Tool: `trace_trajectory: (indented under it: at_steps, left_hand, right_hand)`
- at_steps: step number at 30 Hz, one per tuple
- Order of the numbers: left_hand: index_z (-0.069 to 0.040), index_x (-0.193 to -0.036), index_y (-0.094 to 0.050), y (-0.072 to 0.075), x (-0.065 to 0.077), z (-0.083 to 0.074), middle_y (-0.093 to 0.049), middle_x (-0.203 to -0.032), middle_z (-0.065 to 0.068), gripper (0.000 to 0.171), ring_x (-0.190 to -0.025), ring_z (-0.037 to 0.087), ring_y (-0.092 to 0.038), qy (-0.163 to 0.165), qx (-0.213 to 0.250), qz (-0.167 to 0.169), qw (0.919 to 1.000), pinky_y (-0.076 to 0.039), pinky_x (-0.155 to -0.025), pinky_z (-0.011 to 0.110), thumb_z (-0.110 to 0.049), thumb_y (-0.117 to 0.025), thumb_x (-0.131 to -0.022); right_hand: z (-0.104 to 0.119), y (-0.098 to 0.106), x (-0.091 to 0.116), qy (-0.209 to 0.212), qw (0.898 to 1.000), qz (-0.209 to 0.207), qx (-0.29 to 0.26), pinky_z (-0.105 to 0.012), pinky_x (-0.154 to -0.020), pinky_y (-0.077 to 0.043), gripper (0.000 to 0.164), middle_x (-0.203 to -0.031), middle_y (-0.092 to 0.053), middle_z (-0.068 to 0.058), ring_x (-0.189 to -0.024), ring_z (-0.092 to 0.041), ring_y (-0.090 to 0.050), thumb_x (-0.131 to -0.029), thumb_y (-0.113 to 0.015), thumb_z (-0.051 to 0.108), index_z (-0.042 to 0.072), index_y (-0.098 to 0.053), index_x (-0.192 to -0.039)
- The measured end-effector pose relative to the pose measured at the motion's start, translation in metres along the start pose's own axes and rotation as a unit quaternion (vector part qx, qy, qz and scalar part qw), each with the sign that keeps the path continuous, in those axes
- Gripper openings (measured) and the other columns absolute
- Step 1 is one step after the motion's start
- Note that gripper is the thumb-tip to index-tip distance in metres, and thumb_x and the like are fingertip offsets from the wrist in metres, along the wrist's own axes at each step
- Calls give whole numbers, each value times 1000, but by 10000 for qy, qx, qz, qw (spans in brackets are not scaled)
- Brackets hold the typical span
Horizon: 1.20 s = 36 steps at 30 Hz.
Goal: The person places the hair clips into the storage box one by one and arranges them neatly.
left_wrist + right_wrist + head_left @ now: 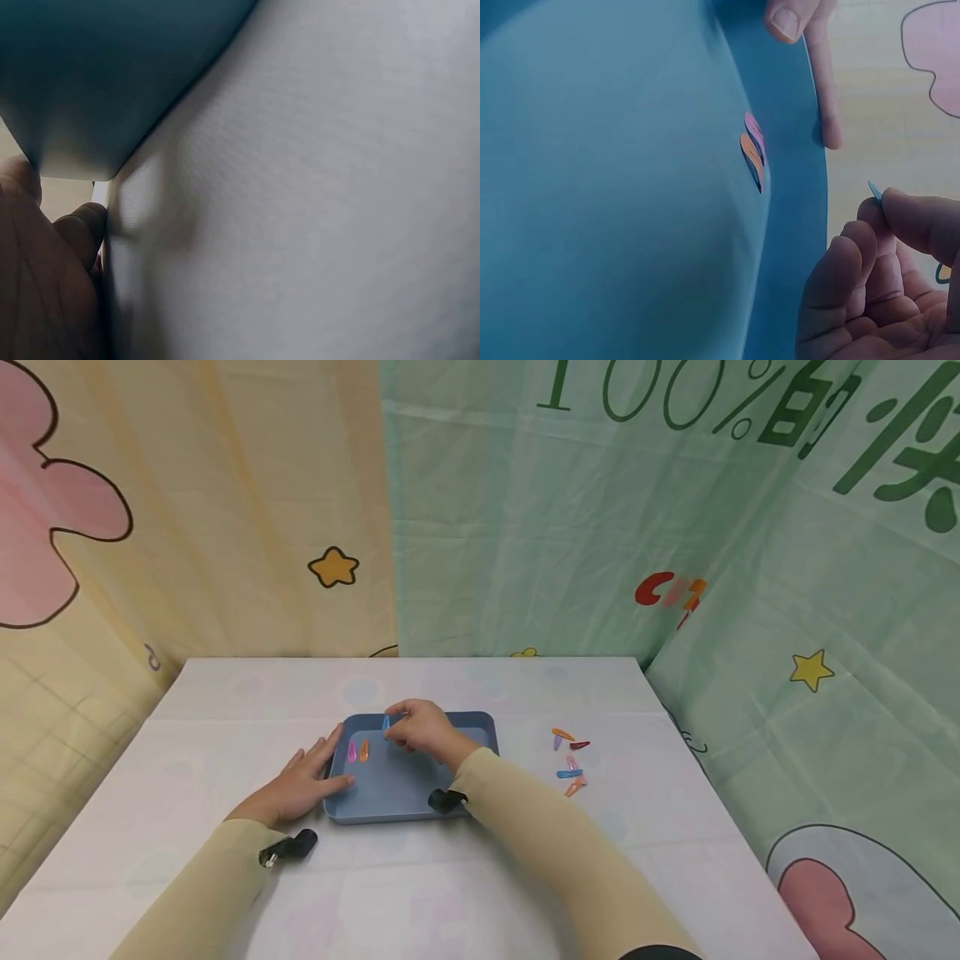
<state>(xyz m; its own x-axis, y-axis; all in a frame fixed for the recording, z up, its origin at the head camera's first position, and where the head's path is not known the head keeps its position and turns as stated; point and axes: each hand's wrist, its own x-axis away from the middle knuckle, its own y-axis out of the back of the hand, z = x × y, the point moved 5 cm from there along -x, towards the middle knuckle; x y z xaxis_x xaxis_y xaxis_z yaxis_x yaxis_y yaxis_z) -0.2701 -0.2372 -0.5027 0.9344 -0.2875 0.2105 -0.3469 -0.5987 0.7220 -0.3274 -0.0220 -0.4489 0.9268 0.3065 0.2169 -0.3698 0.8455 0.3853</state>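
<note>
A blue-grey tray [397, 789] lies on the table. At its left edge rests my left hand [296, 785], fingers extended along the outside and thumb over the rim; the left wrist view shows part of this hand [45, 270] beside the tray's wall. Between thumb and forefinger, my right hand [426, 728] pinches a small blue hair clip [386, 723] over the tray's far side. In the right wrist view only the tip of that blue clip [874, 191] shows. A pink hair clip [352, 751] and an orange hair clip [364, 751] lie side by side in the tray's left part.
To the right of the tray, several loose hair clips lie on the white-covered table [487, 877]: an orange one [562, 734], a purple one [557, 742], a dark red one [579, 745] and a blue one [569, 773] among them. Printed curtains [480, 527] stand behind the table.
</note>
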Motion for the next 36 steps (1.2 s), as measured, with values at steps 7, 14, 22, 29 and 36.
trace_trajectory:
  at_steps: [7, 14, 22, 29, 36]
  left_hand:
    - [-26, -171, 3, 0, -2, 1, -10, -175, 24, 104, -162, 50, 3, 5, 1, 11, 10000, 11, -128, 69, -61, -63, -99]
    - [-25, -171, 3, 0, -2, 0, -10, -175, 25, 104, -162, 51, 3, -12, -22, 26, 10000, 11, -128, 69, -61, -62, -99]
    - [-27, -171, 4, 0, 0, -2, -9, -175, 25, 104, -162, 50, 4, 19, 4, 40, 10000, 11, -128, 70, -61, -63, -99]
    - [-23, -171, 3, 1, 1, -3, -11, -175, 25, 103, -162, 51, 1, -33, -55, 6, 10000, 10, -128, 69, -60, -62, -99]
    - [-24, -171, 2, 1, 1, -3, -12, -175, 25, 102, -162, 50, 0, -36, -105, -6, 9999, 9, -129, 68, -60, -62, -100]
  right_hand:
    - [-2, -6, -5, -32, 9998, -99, 165, -31, -59, -51, 40, -69, -66, -1, -57, -14, -56, -92, -80, 8, 10, -72, -131]
    - [-4, -12, -10, -148, 9988, -222, 414, -25, -53, -47, 39, -69, -66, 1, -58, -13, -57, -90, -82, 9, 13, -73, -127]
    - [-5, -16, -12, -185, 9979, -295, 539, -24, -52, -45, 37, -64, -62, 2, -56, -12, -55, -90, -82, 9, 12, -74, -126]
    - [-5, -19, -13, -335, 9967, -280, 680, -24, -53, -46, 37, -67, -65, 1, -57, -11, -55, -90, -82, 9, 13, -74, -127]
    - [-5, -22, -18, -366, 9944, -260, 961, -25, -54, -47, 35, -68, -65, 1, -60, -12, -56, -90, -83, 9, 12, -76, -124]
